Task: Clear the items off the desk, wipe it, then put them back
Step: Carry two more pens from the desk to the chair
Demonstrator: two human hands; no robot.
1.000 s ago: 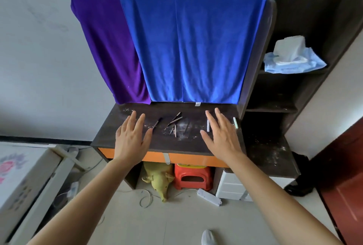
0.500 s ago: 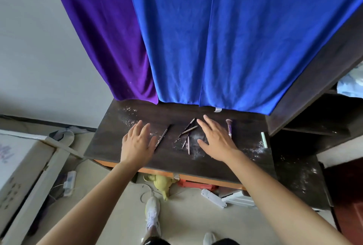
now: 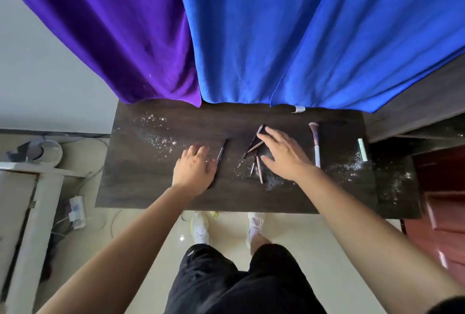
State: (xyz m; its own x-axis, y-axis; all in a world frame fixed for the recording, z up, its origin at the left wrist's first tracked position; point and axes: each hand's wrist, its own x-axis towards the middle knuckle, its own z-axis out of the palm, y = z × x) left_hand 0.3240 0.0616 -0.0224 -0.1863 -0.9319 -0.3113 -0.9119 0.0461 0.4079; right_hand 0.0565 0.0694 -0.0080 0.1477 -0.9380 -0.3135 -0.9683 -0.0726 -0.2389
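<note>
A blue cloth (image 3: 289, 36) and a purple cloth (image 3: 113, 31) hang down to the back edge of the dark bench (image 3: 151, 187), which is dusted with white powder. Both hands lie flat with loose fingers, holding nothing: the left hand (image 3: 195, 170) is just beside a dark pencil (image 3: 222, 151), and the right hand (image 3: 284, 155) is spread over a cluster of thin sticks (image 3: 259, 170). A makeup brush (image 3: 316, 147) lies just to its right, and a pale green stick (image 3: 362, 148) lies near the bench's right end.
</note>
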